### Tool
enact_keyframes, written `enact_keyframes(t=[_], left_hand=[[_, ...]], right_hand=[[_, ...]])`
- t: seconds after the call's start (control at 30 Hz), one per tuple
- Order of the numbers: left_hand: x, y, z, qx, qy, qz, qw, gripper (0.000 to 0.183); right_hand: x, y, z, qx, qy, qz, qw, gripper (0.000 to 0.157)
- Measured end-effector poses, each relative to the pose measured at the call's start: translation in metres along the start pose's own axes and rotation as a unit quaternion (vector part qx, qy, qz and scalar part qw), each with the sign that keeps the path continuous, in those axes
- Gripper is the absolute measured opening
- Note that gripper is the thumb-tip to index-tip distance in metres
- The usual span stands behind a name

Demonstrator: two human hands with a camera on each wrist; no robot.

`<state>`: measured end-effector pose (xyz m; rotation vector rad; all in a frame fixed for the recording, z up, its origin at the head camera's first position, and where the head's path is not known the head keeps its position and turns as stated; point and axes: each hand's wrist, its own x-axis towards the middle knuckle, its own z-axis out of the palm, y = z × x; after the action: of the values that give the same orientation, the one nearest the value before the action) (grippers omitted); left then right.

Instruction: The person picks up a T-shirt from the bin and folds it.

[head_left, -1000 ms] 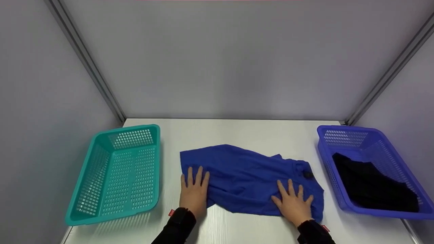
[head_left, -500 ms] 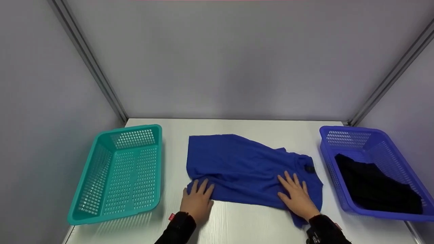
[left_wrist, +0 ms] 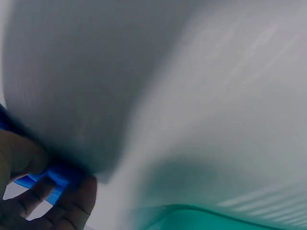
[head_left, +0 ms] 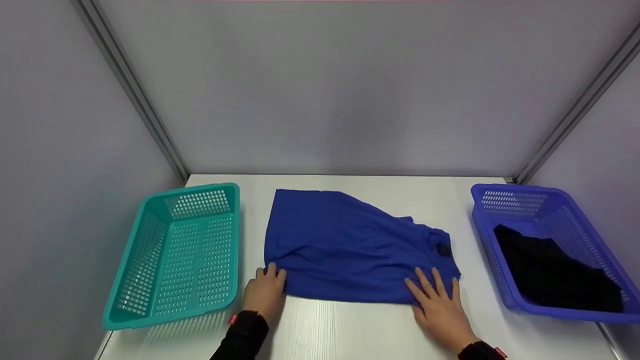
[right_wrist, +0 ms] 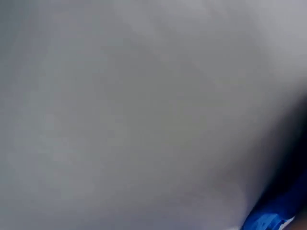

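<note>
A pair of blue shorts lies on the white table, folded lengthwise, leg hem to the left. The gathered waistband with a dark patch is on the right. At the near left corner my left hand pinches the cloth; the left wrist view shows blue fabric between thumb and fingers. My right hand rests on the near right part of the shorts with fingers spread. In the right wrist view only a blurred bit of blue cloth shows at the lower corner.
To the left stands a green perforated basket. A purple-blue basket on the right holds a folded black garment. Grey partition walls enclose the white table at the back and sides.
The left hand has gone from lying flat on the cloth to pinching its near left corner, shifting left. The shorts' left end is spread wider and farther back. The right hand has moved nearer the front.
</note>
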<state>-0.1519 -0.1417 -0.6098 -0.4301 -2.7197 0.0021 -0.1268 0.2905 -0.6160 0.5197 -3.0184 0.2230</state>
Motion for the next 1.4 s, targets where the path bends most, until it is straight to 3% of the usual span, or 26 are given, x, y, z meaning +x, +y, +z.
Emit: enact_keyframes(t=[0.1, 0.17, 0.23, 0.3, 0.4, 0.47, 0.57, 0.63, 0.77, 0.87, 1.0, 1.17, 1.23, 1.3, 1.4], left_hand=[[-0.001, -0.004, 0.001, 0.006, 0.021, 0.015, 0.9996, 0.015], [-0.001, -0.007, 0.001, 0.0, 0.037, 0.013, 0.9992, 0.016], [-0.001, -0.009, -0.003, -0.022, 0.056, 0.002, 0.9982, 0.022], [0.0, -0.011, -0.009, -0.061, 0.077, -0.016, 0.995, 0.032], [0.003, -0.011, -0.019, -0.122, 0.116, -0.032, 0.9852, 0.04], [0.006, -0.01, -0.024, -0.15, 0.136, -0.036, 0.9787, 0.039], [0.011, -0.006, -0.031, -0.168, 0.15, -0.046, 0.9733, 0.034], [0.013, -0.004, -0.034, -0.168, 0.145, -0.056, 0.9735, 0.034], [0.011, 0.001, -0.039, -0.148, 0.099, -0.069, 0.9816, 0.044], [0.008, 0.005, -0.041, -0.126, 0.054, -0.067, 0.9883, 0.049], [0.006, 0.009, -0.041, -0.106, 0.033, -0.064, 0.9917, 0.042], [0.006, 0.01, -0.039, -0.102, 0.048, -0.057, 0.992, 0.025], [0.006, 0.01, -0.039, -0.104, 0.052, -0.057, 0.9916, 0.022], [0.005, 0.01, -0.038, -0.107, 0.054, -0.058, 0.9911, 0.021], [0.004, 0.01, -0.037, -0.111, 0.051, -0.06, 0.9906, 0.02]], right_hand=[[0.0, 0.014, -0.006, 0.018, 0.092, 0.01, 0.995, 0.067], [-0.003, 0.023, -0.013, 0.05, 0.165, 0.008, 0.985, 0.064], [-0.006, 0.029, -0.022, 0.102, 0.211, 0.013, 0.972, 0.056], [-0.008, 0.033, -0.034, 0.174, 0.222, 0.048, 0.958, 0.051], [-0.008, 0.038, -0.054, 0.266, 0.204, 0.132, 0.933, 0.047], [-0.008, 0.041, -0.068, 0.299, 0.193, 0.184, 0.916, 0.04], [-0.006, 0.044, -0.082, 0.315, 0.19, 0.236, 0.899, 0.026], [-0.005, 0.046, -0.085, 0.305, 0.193, 0.249, 0.899, 0.019], [-0.005, 0.043, -0.079, 0.226, 0.189, 0.236, 0.926, 0.014], [-0.009, 0.038, -0.068, 0.181, 0.151, 0.243, 0.941, 0.016], [-0.013, 0.033, -0.052, 0.235, 0.049, 0.277, 0.931, 0.027], [-0.013, 0.024, -0.037, 0.366, -0.026, 0.257, 0.894, 0.062], [-0.012, 0.021, -0.033, 0.421, -0.052, 0.265, 0.866, 0.08], [-0.011, 0.021, -0.03, 0.482, -0.074, 0.296, 0.821, 0.083], [-0.011, 0.023, -0.026, 0.578, -0.077, 0.355, 0.73, 0.078]])
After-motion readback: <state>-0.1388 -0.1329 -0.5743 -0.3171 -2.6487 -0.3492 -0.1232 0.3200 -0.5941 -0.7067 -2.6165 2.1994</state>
